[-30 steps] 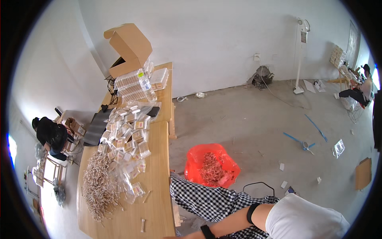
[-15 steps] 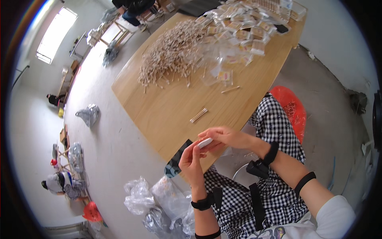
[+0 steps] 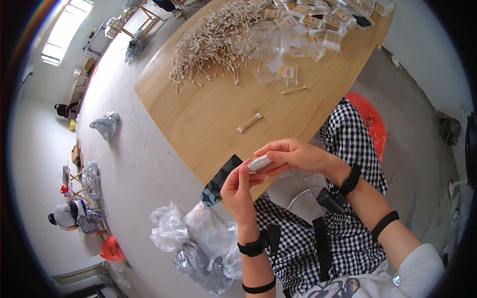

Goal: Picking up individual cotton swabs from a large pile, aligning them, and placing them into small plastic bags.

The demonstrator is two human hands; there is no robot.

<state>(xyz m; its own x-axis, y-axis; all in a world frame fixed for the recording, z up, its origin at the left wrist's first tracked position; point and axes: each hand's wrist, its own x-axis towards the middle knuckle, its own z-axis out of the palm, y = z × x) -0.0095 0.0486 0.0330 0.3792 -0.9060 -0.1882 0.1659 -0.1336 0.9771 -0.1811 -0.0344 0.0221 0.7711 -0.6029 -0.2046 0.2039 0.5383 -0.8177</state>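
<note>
Between my two hands is a small bundle of cotton swabs [image 3: 259, 163], its white tips showing as a pale block. My left hand [image 3: 239, 191] pinches it from the left with thumb and fingers. From the right, my right hand [image 3: 292, 155] grips it, fingers curled round. Both are held just above the table's near edge. Beyond them a few cotton swabs [image 3: 250, 122] lie side by side on the wooden table [image 3: 198, 134]. One loose swab [image 3: 294, 90] rests farther right, near a small labelled clear packet [image 3: 286, 73].
A large heap of cotton swabs [image 3: 213, 44] covers the far left of the table. Filled packets [image 3: 310, 21] and a dark phone [image 3: 363, 21] are at the far right. A red bag [image 3: 372, 124] stands beside my leg; clear plastic bags [image 3: 203, 248] lie on the floor at left.
The view has shifted, so the table sits higher. My right hand's fingers have changed position, and the bundle's swab tips now show more openly between both hands.
</note>
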